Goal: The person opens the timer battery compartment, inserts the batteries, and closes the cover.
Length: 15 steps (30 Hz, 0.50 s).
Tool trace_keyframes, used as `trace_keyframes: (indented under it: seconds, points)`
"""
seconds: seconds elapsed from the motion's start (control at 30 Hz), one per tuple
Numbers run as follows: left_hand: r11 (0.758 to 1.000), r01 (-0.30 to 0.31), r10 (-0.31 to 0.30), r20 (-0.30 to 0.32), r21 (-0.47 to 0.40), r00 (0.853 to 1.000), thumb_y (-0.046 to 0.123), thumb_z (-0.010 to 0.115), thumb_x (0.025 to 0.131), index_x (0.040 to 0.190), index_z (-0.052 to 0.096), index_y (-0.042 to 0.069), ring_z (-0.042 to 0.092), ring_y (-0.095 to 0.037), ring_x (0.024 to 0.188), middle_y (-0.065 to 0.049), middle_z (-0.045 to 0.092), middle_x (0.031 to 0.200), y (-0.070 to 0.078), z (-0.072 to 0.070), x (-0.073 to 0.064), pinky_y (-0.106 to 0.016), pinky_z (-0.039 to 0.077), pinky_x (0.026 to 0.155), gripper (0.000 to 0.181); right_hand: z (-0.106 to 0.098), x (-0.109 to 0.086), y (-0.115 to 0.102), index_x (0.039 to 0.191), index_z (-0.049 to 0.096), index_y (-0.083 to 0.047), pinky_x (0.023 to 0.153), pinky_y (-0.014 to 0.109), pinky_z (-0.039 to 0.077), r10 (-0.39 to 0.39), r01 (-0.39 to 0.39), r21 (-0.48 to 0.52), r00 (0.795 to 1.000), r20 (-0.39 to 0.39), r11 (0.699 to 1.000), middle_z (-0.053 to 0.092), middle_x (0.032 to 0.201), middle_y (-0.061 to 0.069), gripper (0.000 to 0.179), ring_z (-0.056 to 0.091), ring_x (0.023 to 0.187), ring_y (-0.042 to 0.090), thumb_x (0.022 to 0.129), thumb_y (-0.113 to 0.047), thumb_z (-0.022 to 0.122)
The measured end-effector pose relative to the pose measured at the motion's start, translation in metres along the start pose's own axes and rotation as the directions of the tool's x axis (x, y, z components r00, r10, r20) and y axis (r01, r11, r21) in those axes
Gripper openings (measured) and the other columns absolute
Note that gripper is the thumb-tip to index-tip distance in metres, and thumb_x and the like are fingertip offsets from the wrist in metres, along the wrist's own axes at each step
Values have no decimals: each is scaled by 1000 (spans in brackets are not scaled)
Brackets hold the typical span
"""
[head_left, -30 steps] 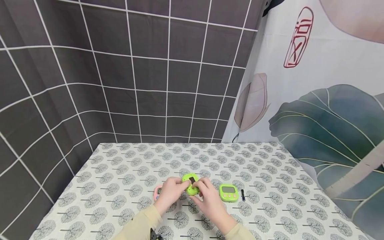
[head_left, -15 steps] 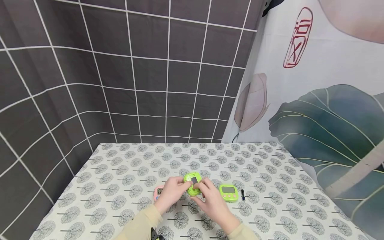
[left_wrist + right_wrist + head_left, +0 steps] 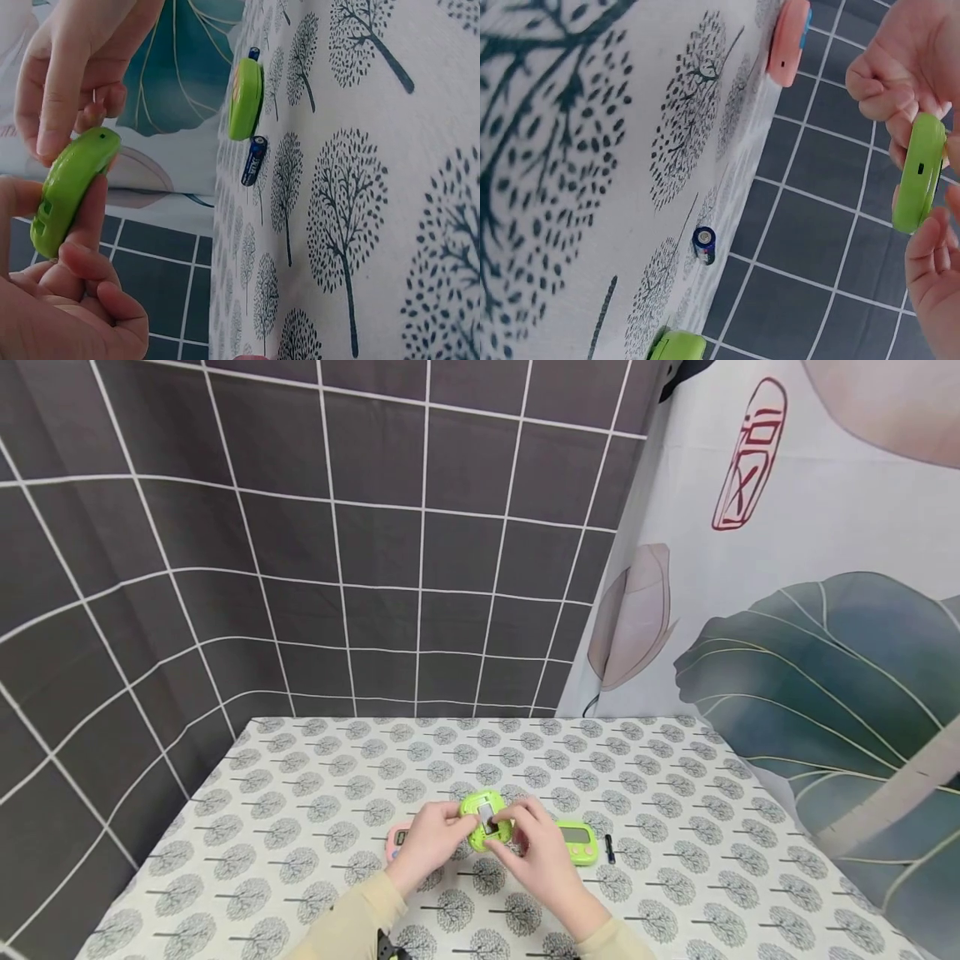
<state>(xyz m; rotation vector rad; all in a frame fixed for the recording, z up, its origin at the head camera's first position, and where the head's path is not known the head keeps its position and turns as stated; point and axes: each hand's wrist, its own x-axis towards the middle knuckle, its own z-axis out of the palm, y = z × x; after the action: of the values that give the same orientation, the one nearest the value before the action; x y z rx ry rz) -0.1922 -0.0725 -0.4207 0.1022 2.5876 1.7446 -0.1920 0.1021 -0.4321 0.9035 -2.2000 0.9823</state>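
Observation:
A green digital timer (image 3: 486,820) is held up over the table, its back turned upward with a rectangular recess showing. My left hand (image 3: 432,837) grips its left side, thumb on the back and fingers beneath, as the left wrist view shows. My right hand (image 3: 536,852) has its thumb at the lower edge and a fingertip at the recess, pinching that end; a small dark patch shows by the fingertip, too small to identify. In the right wrist view the held timer (image 3: 919,174) is seen edge-on between both hands.
A second green timer (image 3: 577,843) lies right of my hands, partly covered by the right one. Beyond it lies a dark battery (image 3: 610,849). Another battery (image 3: 254,161) lies near that timer. A pink timer (image 3: 397,839) sits behind my left wrist on the tree-patterned cloth (image 3: 337,910).
The held timer has turned slightly and shifted a little right, exposing more of its recess. My right hand has moved slightly right and now covers part of the second green timer.

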Motion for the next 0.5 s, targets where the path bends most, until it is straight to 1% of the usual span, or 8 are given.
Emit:
trace_keyframes:
  seconds: [0.07, 0.13, 0.2, 0.23, 0.3, 0.37, 0.43, 0.5]
  points:
    - [1000, -9, 9, 9, -2, 1000, 25, 64, 84, 96, 70, 4, 40, -9, 52, 1, 62, 66, -1, 0, 0, -20, 38, 48, 25, -1, 1, 0, 99, 61, -6, 51, 15, 44, 49, -49, 8, 999, -8, 999, 54, 100, 4, 38, 49, 61, 10, 68, -14, 81]
    - [1000, -23, 23, 19, -4, 1000, 24, 64, 84, 97, 70, 4, 47, -11, 54, 1, 67, 71, -2, -1, -1, -21, 42, 51, 25, -3, 2, 0, 106, 61, -4, 51, 16, 44, 109, -110, 21, 994, 9, 994, 53, 106, 8, 44, 51, 62, 14, 68, -16, 82]
    - [999, -37, 38, 30, -9, 999, 23, 64, 83, 99, 70, 3, 53, -14, 57, -2, 70, 75, -2, -2, -2, -23, 46, 54, 26, -5, 3, 0, 113, 60, -5, 51, 16, 44, 192, -194, 50, 980, 50, 980, 53, 107, 6, 50, 51, 65, 15, 70, -19, 81]
    - [999, -44, 45, 37, -13, 998, 23, 64, 83, 99, 70, 3, 56, -15, 59, -3, 71, 78, -2, -2, -2, -24, 47, 56, 26, -6, 3, 0, 116, 59, -6, 52, 17, 44, 238, -244, 72, 968, 79, 967, 54, 105, 5, 52, 52, 66, 14, 71, -19, 81]
    - [998, -56, 57, 49, -19, 997, 22, 64, 84, 100, 70, 3, 60, -16, 61, -5, 72, 81, -2, -3, -3, -24, 47, 58, 26, -9, 5, 1, 122, 59, -7, 55, 17, 46, 337, -355, 118, 930, 147, 927, 57, 101, 1, 53, 52, 67, 10, 75, -22, 79]
    - [998, -64, 65, 61, -20, 996, 22, 64, 84, 99, 70, 3, 58, -14, 60, -5, 72, 78, -2, -3, -4, -23, 46, 56, 25, -11, 6, 2, 125, 57, -5, 57, 18, 48, 418, -457, 167, 880, 225, 873, 60, 95, -1, 52, 53, 69, 6, 80, -23, 75]
    - [997, -73, 74, 74, -22, 994, 21, 64, 84, 98, 70, 3, 55, -11, 57, -4, 72, 75, -2, -4, -4, -21, 45, 54, 23, -14, 7, 3, 127, 55, 1, 57, 20, 49, 463, -531, 216, 835, 298, 820, 63, 90, 2, 52, 54, 67, 6, 84, -23, 71]
    - [996, -84, 86, 92, -24, 992, 20, 64, 83, 96, 70, 3, 53, -12, 56, -4, 71, 74, -2, -4, -4, -20, 44, 53, 22, -16, 7, 4, 126, 53, 7, 55, 20, 49, 483, -581, 261, 801, 355, 771, 64, 86, 4, 52, 54, 64, 7, 86, -22, 68]
